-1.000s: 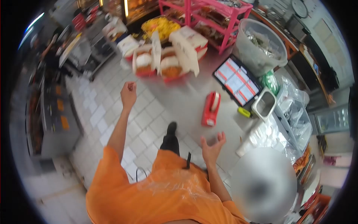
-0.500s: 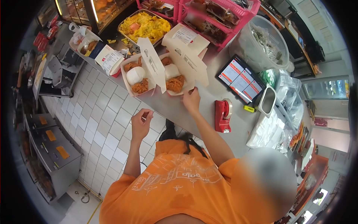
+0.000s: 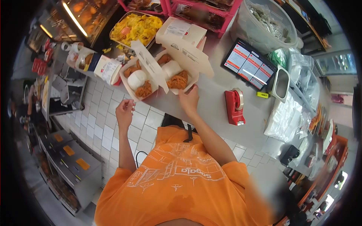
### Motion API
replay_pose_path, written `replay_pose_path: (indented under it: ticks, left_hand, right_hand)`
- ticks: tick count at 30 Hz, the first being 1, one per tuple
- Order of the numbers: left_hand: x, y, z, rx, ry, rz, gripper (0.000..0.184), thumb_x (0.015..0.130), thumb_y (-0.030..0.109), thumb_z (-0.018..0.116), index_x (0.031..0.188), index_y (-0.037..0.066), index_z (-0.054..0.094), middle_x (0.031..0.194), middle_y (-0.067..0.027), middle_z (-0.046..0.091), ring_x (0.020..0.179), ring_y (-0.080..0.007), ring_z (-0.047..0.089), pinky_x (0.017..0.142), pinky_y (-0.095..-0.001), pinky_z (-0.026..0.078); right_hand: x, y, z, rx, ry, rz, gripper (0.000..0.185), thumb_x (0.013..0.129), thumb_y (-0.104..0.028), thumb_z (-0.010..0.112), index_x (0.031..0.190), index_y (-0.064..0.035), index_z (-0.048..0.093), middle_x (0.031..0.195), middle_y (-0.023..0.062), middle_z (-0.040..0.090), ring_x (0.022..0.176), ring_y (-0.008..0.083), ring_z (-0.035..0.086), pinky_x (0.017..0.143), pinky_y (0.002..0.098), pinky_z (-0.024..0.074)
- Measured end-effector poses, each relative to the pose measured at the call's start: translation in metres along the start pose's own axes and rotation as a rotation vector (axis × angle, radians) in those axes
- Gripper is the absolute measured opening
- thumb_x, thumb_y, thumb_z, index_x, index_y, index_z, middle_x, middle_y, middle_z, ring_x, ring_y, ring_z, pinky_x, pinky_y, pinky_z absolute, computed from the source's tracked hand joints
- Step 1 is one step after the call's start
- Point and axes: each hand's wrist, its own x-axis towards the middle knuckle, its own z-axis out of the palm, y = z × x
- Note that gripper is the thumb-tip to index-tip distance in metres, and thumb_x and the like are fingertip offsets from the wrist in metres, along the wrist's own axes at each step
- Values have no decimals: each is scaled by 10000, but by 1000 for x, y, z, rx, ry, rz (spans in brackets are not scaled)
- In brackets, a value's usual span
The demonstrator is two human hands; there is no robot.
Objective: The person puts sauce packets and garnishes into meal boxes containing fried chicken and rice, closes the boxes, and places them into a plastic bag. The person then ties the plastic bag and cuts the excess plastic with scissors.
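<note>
Two open cardboard meal boxes stand side by side at the counter's edge, each with fried chicken and a white mound that looks like wrapped rice. At the right meal box [image 3: 193, 56], my right hand [image 3: 189, 100] has its fingers closed on the front corner. The lids of both boxes are raised. My left hand [image 3: 125, 109] hovers just in front of the left meal box [image 3: 150, 64], apart from it. Its fingers are curled together; whether something small is between them cannot be made out. Fried chicken [image 3: 177, 80] sits nearest my right hand.
Behind the boxes are a tray of yellow food [image 3: 135, 27], a closed labelled box [image 3: 181, 32] and pink crates [image 3: 201, 19]. Rightward stand a red tape dispenser [image 3: 234, 107], a tablet [image 3: 249, 62], a steel container [image 3: 281, 84], plastic bags [image 3: 284, 118] and a clear tub [image 3: 264, 26].
The view has shifted, so the counter things sit differently in frame. My left hand has moved left and closer to the left box's front. My right hand stays at the right box.
</note>
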Motion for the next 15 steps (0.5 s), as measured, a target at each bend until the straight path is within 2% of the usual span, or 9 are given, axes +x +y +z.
replay_pose_path:
  ticks: [2, 3, 5, 7, 9, 12, 13, 14, 15]
  left_hand:
    - [22, 3, 0, 22, -74, -2, 228, 998, 234, 607, 1004, 20, 685, 859, -44, 715, 692, -99, 616, 565, -234, 459]
    - [28, 0, 1, 31, -124, -3, 208, 994, 212, 609, 993, 17, 682, 848, -47, 714, 680, -102, 618, 555, -239, 460]
    - [32, 0, 0, 43, -201, -22, 189, 989, 190, 611, 982, 14, 678, 837, -49, 712, 668, -105, 619, 544, -244, 461]
    - [29, 11, -5, 195, -362, 60, 126, 966, 120, 613, 967, 8, 671, 786, -60, 702, 658, -105, 624, 569, -254, 484]
    - [14, 26, 3, 254, -537, 109, 111, 933, 75, 620, 991, -7, 668, 735, -74, 700, 681, -134, 667, 660, -270, 525]
    - [-3, 59, 31, 93, -1200, 59, 320, 955, 237, 644, 1170, 0, 636, 968, -141, 717, 875, -217, 703, 795, -332, 538]
    - [-7, 64, 47, 89, -1216, 67, 320, 955, 237, 644, 1170, 0, 636, 968, -141, 717, 875, -217, 703, 795, -332, 538]
    - [-10, 68, 66, 165, -1184, 50, 416, 972, 300, 618, 1256, 0, 575, 1048, -165, 696, 933, -250, 692, 829, -354, 531]
    - [-9, 70, 81, 239, -1147, 36, 513, 990, 364, 591, 1343, 0, 514, 1127, -188, 675, 991, -283, 681, 864, -376, 525]
  right_hand:
    - [11, -18, -17, 187, -53, 309, 495, 794, -103, 698, 1246, 55, 571, 956, 188, 680, 809, 241, 670, 749, 380, 534]
    - [16, 0, -23, 178, -31, 340, 495, 794, -103, 698, 1246, 55, 571, 956, 188, 680, 809, 241, 670, 749, 380, 534]
    - [24, 43, -43, 104, 92, 206, 413, 785, -78, 675, 1183, 26, 639, 895, 155, 691, 763, 235, 639, 754, 370, 515]
    - [18, 30, -80, -70, 200, 156, 383, 790, -45, 636, 1166, 26, 648, 908, 143, 684, 760, 226, 612, 744, 355, 502]
    - [10, 39, -106, -70, 198, 168, 390, 798, -33, 620, 1183, 23, 645, 924, 146, 687, 791, 222, 618, 769, 344, 500]
    - [-2, 42, -136, -33, 152, 200, 410, 811, -12, 593, 1218, 17, 636, 984, 154, 694, 860, 213, 631, 821, 326, 494]
    - [-5, 41, -143, 9, 103, 246, 422, 816, -3, 582, 1235, 13, 631, 1027, 158, 698, 898, 209, 638, 848, 318, 490]
    - [-8, 46, -148, -32, 101, 246, 461, 825, 3, 564, 1283, -3, 611, 1116, 158, 692, 991, 208, 660, 878, 318, 487]
    - [-10, 51, -151, -40, 116, 245, 461, 825, 3, 564, 1283, -3, 611, 1116, 158, 692, 991, 208, 660, 878, 318, 487]
